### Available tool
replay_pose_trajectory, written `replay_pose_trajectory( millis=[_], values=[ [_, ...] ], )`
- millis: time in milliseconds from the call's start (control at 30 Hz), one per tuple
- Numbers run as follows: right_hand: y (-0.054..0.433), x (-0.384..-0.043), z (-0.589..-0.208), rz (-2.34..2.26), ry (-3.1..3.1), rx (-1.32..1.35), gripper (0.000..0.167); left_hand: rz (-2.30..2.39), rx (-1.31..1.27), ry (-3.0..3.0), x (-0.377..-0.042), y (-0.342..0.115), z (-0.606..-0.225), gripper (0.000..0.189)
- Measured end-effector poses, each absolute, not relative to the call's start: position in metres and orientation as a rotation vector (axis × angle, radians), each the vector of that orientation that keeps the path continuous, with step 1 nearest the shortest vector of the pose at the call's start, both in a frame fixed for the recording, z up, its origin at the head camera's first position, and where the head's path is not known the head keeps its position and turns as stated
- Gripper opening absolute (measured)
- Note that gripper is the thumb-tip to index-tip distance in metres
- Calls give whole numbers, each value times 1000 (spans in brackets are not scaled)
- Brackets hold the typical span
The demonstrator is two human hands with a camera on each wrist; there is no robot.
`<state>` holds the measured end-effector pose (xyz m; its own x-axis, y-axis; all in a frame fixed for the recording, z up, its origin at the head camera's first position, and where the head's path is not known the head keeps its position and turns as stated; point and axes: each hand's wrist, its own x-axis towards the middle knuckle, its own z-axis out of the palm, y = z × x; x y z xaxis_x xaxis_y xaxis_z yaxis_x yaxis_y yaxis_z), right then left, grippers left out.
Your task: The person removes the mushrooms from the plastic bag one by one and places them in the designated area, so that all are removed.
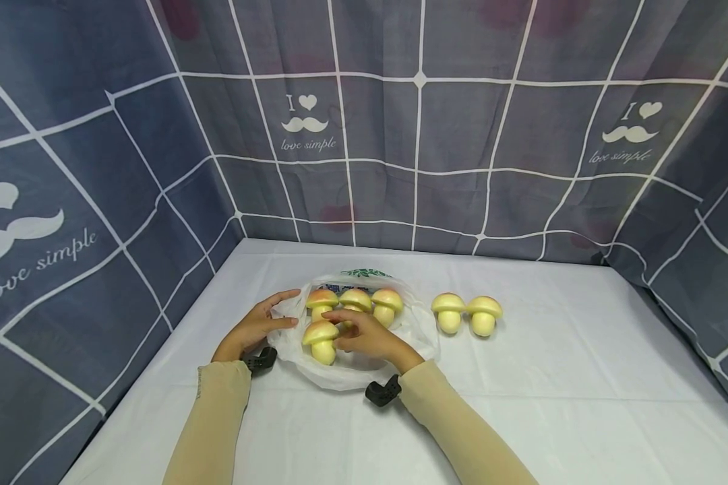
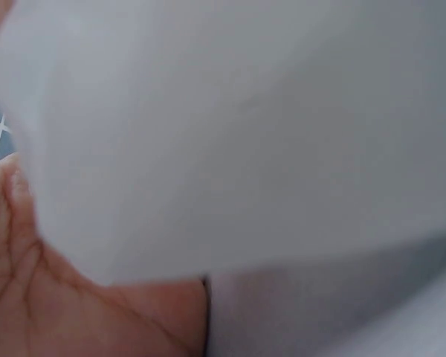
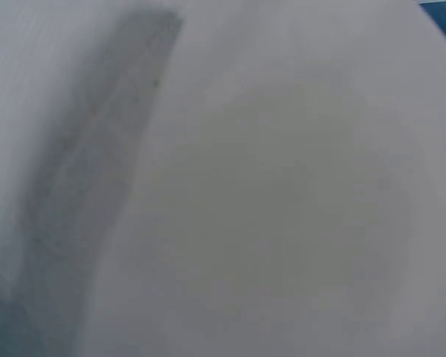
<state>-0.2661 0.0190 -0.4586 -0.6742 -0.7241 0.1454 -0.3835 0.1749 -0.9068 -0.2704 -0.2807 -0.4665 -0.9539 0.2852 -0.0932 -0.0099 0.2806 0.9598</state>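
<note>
Mushrooms point(image 1: 387, 306), six of them, pale yellow with some reddish-tinged caps, were split between a white plastic bag point(image 1: 417, 330) and the table point(image 1: 582, 364). Four were within the bag's spread rim: three in a row at the back and one at the front left. The other two stood side by side on the white-covered table, just right of the bag.

A person's left hand point(image 1: 256, 327) touched the bag's left edge, thumb and index finger spread wide. The right hand point(image 1: 373, 335) reached across the bag to the front mushroom point(image 1: 323, 351), index finger above its cap and thumb beside its stem; whether they pinched it, I cannot tell.

Both arms wore beige sleeves point(image 1: 218, 411), a black device point(image 1: 261, 360) at each wrist. Behind hung a dark blue-grey curtain point(image 1: 382, 121) with white grid lines. The left wrist view showed the bag against the palm; the right one was a pale blur.
</note>
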Motion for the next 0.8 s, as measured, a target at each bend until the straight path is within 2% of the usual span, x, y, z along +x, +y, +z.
replay_pose_trajectory(
  millis=[800],
  values=[
    [20,-264,-456,-1476,2191,-1114,45,1746,263,2295,-270,-281,-466,81]
  ],
)
